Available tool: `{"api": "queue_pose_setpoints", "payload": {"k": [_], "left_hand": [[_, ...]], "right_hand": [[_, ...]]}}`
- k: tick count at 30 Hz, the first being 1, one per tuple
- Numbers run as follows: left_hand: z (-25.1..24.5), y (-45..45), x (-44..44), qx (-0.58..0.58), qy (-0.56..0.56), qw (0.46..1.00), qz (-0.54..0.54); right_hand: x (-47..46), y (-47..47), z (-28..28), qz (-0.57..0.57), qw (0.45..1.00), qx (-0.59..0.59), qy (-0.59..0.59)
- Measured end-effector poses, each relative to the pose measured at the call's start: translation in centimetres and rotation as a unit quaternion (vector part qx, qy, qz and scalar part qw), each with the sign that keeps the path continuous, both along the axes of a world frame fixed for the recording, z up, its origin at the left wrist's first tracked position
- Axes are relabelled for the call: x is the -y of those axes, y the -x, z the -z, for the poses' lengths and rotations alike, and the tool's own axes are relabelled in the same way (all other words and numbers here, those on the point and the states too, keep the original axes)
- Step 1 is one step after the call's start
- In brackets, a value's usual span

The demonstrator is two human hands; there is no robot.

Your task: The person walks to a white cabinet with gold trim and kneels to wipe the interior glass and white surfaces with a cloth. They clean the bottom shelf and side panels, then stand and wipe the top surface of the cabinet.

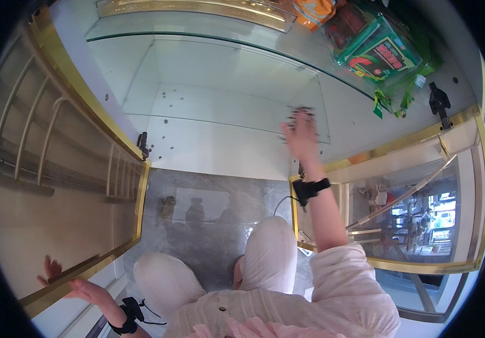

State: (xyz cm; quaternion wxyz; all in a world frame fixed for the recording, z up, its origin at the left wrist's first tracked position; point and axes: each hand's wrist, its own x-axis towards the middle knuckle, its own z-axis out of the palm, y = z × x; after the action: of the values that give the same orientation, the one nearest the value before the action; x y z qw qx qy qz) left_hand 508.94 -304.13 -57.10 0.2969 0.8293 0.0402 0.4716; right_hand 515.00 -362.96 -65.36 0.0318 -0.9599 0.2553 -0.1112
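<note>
My right hand (302, 137) reaches into the white cabinet, its palm over the right end of the lower glass shelf (225, 103). Small dark marks or pieces show around its blurred fingertips; whether they are held I cannot tell. My left hand (88, 291) is at the gold-framed edge of the left glass door (69, 203), and its reflection shows in the glass. Whether its fingers grip the frame is unclear. Several small shiny dots, perhaps screws or holes, mark the white cabinet surface (208, 145) on the left. Black straps with cables circle both my wrists.
On the upper glass shelf (225, 27) lie a gold-coloured panel (196, 12), an orange packet (314, 12) and green printed packages (379, 59). The right glass door (403, 219) stands swung out beside my arm. Dark hinges (439, 101) join the doors. Grey floor tile (208, 211) lies before my knees.
</note>
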Motion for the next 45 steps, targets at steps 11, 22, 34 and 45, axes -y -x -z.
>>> {"api": "queue_pose_setpoints", "payload": {"k": [11,22,34,45], "left_hand": [[0.0,0.0,-0.2,-0.066,-0.012,0.996,0.059],[0.0,1.0,-0.2,-0.102,-0.016,0.993,0.055],[-0.2,1.3,0.7,-0.1,0.004,0.994,0.044],[-2.5,1.5,3.5,-0.105,0.033,0.988,0.105]], "right_hand": [[-8.1,-6.3,-0.3,-0.203,0.979,-0.009,-0.028],[3.1,-5.0,-3.5,0.075,0.99,-0.071,-0.098],[0.9,-4.2,-3.0,0.015,0.975,-0.214,-0.051],[12.3,-10.8,-0.8,0.118,0.973,-0.14,-0.141]]}}
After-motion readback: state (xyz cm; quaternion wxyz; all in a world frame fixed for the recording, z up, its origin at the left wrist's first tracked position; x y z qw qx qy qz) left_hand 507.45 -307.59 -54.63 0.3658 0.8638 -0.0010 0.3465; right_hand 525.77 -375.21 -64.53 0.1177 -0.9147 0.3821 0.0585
